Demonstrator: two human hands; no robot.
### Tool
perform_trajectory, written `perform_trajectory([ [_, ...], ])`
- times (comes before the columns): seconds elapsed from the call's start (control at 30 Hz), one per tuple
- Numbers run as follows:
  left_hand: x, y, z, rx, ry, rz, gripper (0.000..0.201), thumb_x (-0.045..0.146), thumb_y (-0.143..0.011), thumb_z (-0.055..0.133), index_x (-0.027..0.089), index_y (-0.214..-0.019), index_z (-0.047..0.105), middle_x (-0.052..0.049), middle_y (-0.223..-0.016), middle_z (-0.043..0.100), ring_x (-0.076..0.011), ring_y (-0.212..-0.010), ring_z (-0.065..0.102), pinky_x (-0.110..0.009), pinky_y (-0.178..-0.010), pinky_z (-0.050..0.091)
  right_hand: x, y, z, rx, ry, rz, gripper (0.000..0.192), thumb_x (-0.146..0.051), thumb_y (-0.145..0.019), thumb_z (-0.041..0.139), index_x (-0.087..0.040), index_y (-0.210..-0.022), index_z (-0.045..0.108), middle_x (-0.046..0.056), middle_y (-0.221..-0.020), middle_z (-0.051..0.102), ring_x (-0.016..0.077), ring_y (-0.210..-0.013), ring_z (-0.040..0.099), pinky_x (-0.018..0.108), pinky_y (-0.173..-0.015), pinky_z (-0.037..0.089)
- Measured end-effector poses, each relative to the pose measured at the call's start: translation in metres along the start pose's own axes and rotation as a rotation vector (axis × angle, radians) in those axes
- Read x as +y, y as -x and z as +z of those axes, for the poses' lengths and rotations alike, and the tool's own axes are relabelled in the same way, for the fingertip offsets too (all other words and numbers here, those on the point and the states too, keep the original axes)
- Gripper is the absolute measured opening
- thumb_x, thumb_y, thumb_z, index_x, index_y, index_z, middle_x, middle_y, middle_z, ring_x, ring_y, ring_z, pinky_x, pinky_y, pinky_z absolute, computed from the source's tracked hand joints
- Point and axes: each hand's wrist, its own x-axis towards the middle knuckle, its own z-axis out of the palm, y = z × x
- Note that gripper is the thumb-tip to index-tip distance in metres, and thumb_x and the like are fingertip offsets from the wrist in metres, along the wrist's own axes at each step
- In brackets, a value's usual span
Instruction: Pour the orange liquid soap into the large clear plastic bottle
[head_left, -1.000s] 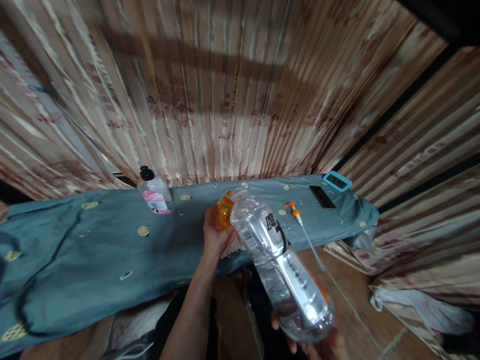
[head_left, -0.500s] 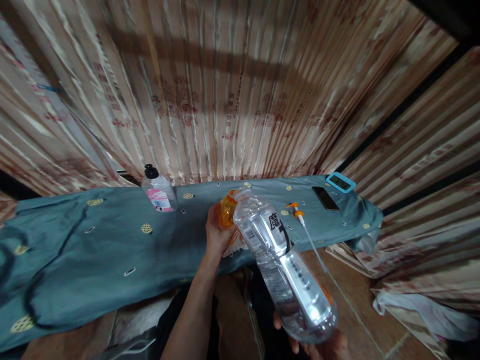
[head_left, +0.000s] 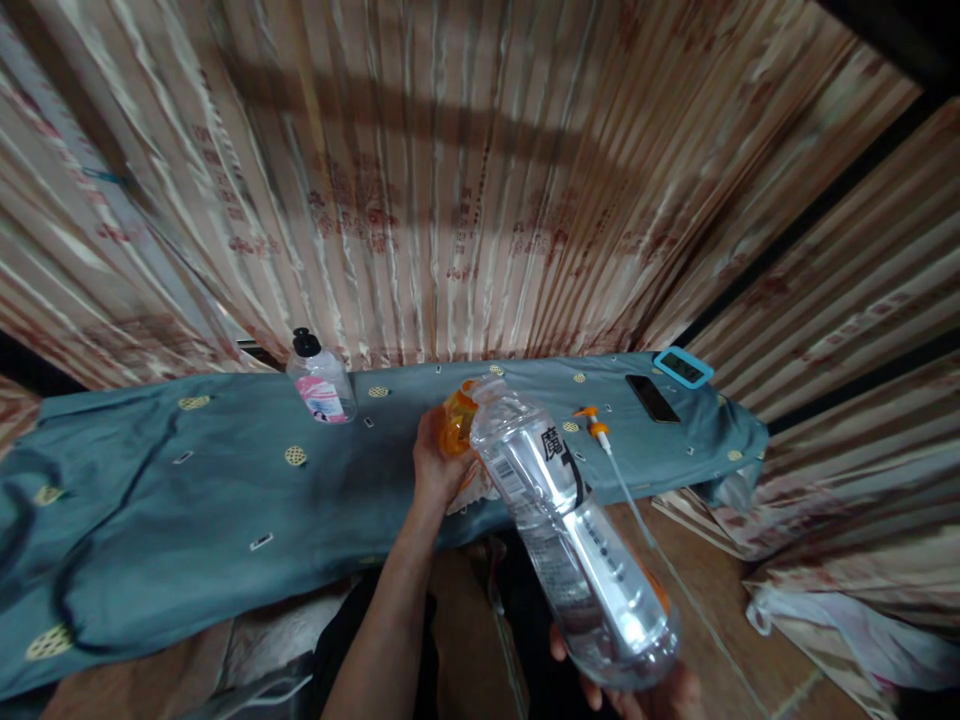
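My left hand [head_left: 436,465] is closed around an orange see-through bottle [head_left: 456,428] over the cloth-covered table. My right hand [head_left: 626,690] grips the base of a large clear plastic bottle [head_left: 570,540] with a silver label. This bottle is tilted, its base toward me and its mouth against or just beside the orange bottle's opening. Whether liquid flows between them I cannot tell. An orange and white pump head [head_left: 598,430] lies on the cloth to the right, its long tube reaching past the table's front edge.
A clear bottle with a black cap and pink label [head_left: 322,385] stands on the green patterned cloth [head_left: 225,500]. At the right lie a dark phone [head_left: 652,397] and a blue-framed digital clock [head_left: 682,367]. Pleated curtains [head_left: 420,180] hang behind the table.
Both bottles stay in nearly the same pose, mouths together. The whole view has shifted very slightly; nothing was taken hold of or let go.
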Motion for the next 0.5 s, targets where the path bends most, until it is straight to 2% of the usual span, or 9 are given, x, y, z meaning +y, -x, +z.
perform_trajectory([
  [0.1,0.003,0.0,0.0,0.002,0.011,-0.013,0.051,0.04,-0.064,0.078,0.016,-0.104,0.059,-0.008,-0.1,0.067,-0.0245,-0.093,0.067,-0.04,-0.084,0.055,-0.003,0.0,0.003,0.01,0.038,-0.005,0.141,-0.065,-0.046,0.089,-0.03,-0.153,0.003,0.006,-0.091,0.076,0.0216,-0.069,0.073,0.017,-0.045,0.052],
  [0.2,0.004,0.001,0.0,0.003,0.01,0.005,0.05,0.04,-0.062,0.079,0.016,-0.102,0.059,-0.007,-0.098,0.067,-0.0241,-0.092,0.067,-0.039,-0.082,0.055,-0.005,0.001,0.007,0.037,0.048,0.015,0.148,-0.066,-0.044,0.089,-0.023,-0.153,-0.001,0.009,-0.086,0.077,0.0216,-0.067,0.073,0.017,-0.046,0.053],
  [0.33,-0.001,0.0,0.0,-0.002,0.009,0.01,0.056,0.039,-0.058,0.083,0.018,-0.104,0.058,-0.007,-0.1,0.067,-0.0251,-0.095,0.066,-0.04,-0.085,0.054,-0.007,0.002,0.013,0.056,0.022,0.023,0.158,-0.066,-0.04,0.09,-0.022,-0.152,-0.012,0.012,-0.098,0.076,0.0195,-0.063,0.072,0.015,-0.044,0.052],
  [0.5,-0.005,0.0,0.002,0.024,-0.015,0.044,0.055,0.038,-0.058,0.082,0.018,-0.103,0.059,-0.007,-0.1,0.066,-0.0244,-0.092,0.066,-0.039,-0.083,0.055,-0.008,0.0,0.018,0.073,0.018,0.015,0.155,-0.066,-0.04,0.09,-0.024,-0.153,-0.007,0.013,-0.11,0.073,0.0186,-0.062,0.072,0.016,-0.043,0.053],
])
